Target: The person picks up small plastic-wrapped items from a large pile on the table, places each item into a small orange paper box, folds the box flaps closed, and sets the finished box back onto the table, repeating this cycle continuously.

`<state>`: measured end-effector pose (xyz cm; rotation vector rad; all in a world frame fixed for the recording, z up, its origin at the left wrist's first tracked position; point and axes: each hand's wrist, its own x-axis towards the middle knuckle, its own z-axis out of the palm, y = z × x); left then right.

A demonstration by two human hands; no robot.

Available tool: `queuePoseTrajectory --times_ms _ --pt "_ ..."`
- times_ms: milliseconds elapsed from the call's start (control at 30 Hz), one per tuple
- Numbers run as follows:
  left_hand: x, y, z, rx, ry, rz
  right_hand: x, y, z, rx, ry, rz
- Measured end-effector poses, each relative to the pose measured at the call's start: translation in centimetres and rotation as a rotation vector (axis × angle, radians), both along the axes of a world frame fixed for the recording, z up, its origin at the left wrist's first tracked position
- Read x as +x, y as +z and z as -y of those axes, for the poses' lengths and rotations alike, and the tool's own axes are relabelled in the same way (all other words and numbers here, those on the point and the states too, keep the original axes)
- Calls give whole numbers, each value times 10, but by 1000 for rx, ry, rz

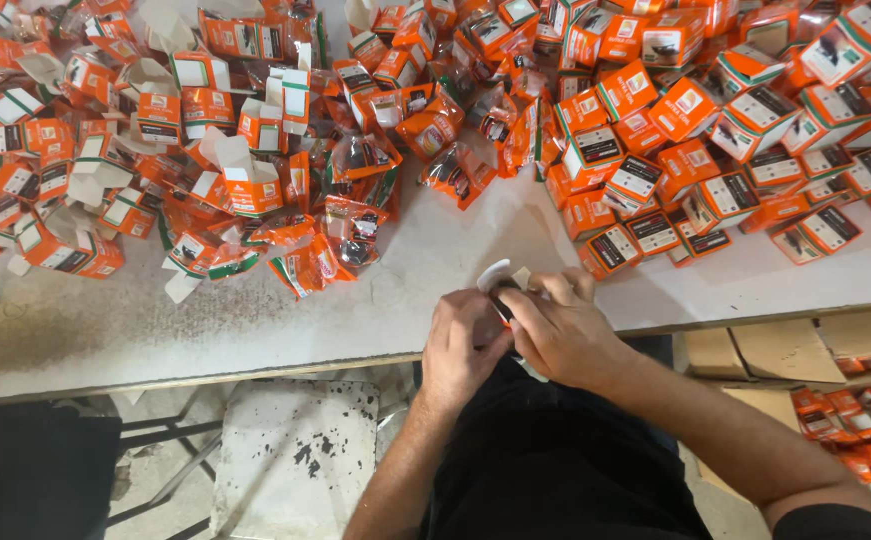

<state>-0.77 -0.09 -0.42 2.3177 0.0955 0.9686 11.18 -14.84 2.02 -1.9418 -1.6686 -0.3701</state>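
My left hand and my right hand meet at the front edge of the white table. Together they grip a small orange box whose white flap sticks up above my fingers. Most of the box is hidden by both hands. Behind my hands lies a heap of orange plastic pouches holding dark parts.
Open, empty orange boxes pile up at the left of the table. Closed orange boxes cover the right side. Below the table stand a stained white stool and, at the right, brown cartons with more orange packs.
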Motion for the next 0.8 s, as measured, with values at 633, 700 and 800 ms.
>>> queuePoseTrajectory --times_ms 633,700,800 --pt "1 3 5 -178 -3 -77 2 0 8 96 -29 -416" --pt "2 3 3 -225 -38 -67 4 2 4 64 -19 -473" --pt "3 4 -1 -219 -25 -73 7 0 0 30 19 -386"
